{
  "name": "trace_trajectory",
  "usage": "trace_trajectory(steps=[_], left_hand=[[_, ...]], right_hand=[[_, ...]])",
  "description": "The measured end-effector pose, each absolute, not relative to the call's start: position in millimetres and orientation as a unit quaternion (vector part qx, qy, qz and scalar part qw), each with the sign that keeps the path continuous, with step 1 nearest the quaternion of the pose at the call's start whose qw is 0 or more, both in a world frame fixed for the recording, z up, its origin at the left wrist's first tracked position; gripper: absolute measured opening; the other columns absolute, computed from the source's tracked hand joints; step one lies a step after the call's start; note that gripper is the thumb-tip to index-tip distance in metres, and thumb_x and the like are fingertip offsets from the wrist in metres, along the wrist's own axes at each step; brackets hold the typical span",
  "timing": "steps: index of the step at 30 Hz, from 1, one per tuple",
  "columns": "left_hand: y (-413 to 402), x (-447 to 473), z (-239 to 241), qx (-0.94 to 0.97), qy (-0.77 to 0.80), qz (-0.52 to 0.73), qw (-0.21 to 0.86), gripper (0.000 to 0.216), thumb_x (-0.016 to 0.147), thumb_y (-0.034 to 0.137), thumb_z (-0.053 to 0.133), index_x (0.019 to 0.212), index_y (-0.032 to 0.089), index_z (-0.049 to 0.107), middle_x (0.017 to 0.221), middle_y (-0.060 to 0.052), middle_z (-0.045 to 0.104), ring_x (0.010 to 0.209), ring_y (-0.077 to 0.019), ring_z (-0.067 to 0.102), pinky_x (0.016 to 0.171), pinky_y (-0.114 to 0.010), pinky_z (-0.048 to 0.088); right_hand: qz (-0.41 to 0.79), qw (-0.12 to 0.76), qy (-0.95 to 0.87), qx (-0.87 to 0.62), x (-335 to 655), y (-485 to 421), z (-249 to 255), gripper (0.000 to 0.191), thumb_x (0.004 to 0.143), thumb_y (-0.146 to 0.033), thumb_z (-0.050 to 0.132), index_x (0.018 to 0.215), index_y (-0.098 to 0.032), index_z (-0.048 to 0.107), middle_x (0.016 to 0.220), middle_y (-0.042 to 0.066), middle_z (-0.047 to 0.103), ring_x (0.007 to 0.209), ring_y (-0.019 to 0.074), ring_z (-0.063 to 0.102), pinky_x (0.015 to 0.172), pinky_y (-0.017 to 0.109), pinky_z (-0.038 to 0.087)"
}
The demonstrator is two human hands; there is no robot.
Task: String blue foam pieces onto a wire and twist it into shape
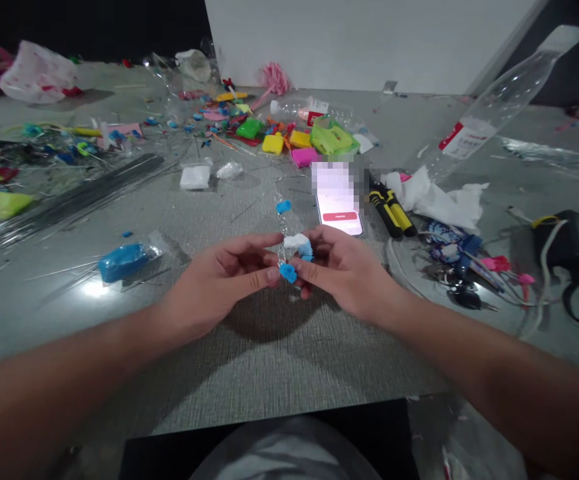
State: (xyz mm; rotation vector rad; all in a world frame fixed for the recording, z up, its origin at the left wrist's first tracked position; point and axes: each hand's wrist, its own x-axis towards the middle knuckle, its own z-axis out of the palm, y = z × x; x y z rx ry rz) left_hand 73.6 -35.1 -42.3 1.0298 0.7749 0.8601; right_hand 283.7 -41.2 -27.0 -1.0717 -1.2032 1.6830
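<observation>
Between my hands is a small blue and white clay piece (296,244) with a thin, shiny, wire-like strand. A blue lump (288,272) sits at its near end, and another blue bit (283,207) stands out at the far end. My right hand (346,270) pinches the piece from the right, thumb on the near blue lump. From the left, my left hand (229,270) has its curled thumb and index finger against the strand and lump. Its other fingertips are partly hidden. A blue clay packet (124,261) lies left of my left hand.
Just beyond my hands lies a lit phone (340,200), with yellow-black pliers (392,208) to its right. A clear bottle (489,113) rises at the right, near a black adapter (574,243). Thin wires (79,193) and colourful clay packets (272,143) lie farther off.
</observation>
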Motion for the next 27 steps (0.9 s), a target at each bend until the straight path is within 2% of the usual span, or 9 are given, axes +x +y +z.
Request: trace_trajectory(steps=[6,13,19,24,27], left_hand=[[-35.2,74.0,-42.3,0.464,0.351,0.39,0.713,0.039,0.084,0.016,0.081,0.121,0.024,0.073,0.105,-0.004,0.077,0.096,-0.0153,0.071,0.092,-0.026,0.056],[-34.4,73.2,-43.7,0.475,0.364,0.388,0.701,0.025,0.08,0.016,0.083,0.101,0.023,0.074,0.098,0.0,0.072,0.093,-0.0131,0.068,0.089,-0.022,0.054],[-33.2,71.7,-43.3,0.512,0.384,0.38,0.668,0.017,0.079,0.019,0.084,0.09,0.021,0.071,0.088,0.001,0.07,0.084,-0.0124,0.066,0.08,-0.022,0.052],[-29.9,71.5,-41.3,0.548,0.378,0.37,0.647,0.014,0.081,0.02,0.083,0.088,0.02,0.072,0.085,0.002,0.07,0.081,-0.0104,0.065,0.078,-0.019,0.052],[-28.8,70.2,-43.7,0.561,0.37,0.368,0.643,0.012,0.083,0.019,0.081,0.093,0.021,0.074,0.09,0.001,0.073,0.084,-0.0107,0.067,0.08,-0.019,0.053]], right_hand=[[0.666,0.4,-0.474,-0.415,283.4,-42.0,-28.4,0.042,0.075,-0.031,0.087,0.103,-0.021,0.056,0.089,0.002,0.069,0.075,0.0149,0.068,0.057,0.027,0.062],[0.666,0.406,-0.463,-0.421,283.1,-41.5,-28.3,0.034,0.082,-0.028,0.082,0.102,-0.019,0.056,0.086,0.001,0.066,0.071,0.0122,0.067,0.059,0.026,0.064],[0.675,0.408,-0.453,-0.415,282.0,-41.8,-28.1,0.034,0.082,-0.026,0.082,0.101,-0.019,0.056,0.087,0.001,0.067,0.072,0.0123,0.068,0.06,0.027,0.066],[0.693,0.402,-0.447,-0.398,282.0,-41.1,-27.4,0.032,0.082,-0.024,0.082,0.101,-0.018,0.057,0.086,0.0,0.067,0.072,0.0116,0.068,0.06,0.025,0.065],[0.695,0.403,-0.442,-0.4,283.7,-40.8,-27.3,0.036,0.08,-0.025,0.084,0.102,-0.018,0.057,0.088,0.001,0.068,0.072,0.0122,0.069,0.063,0.028,0.067]])
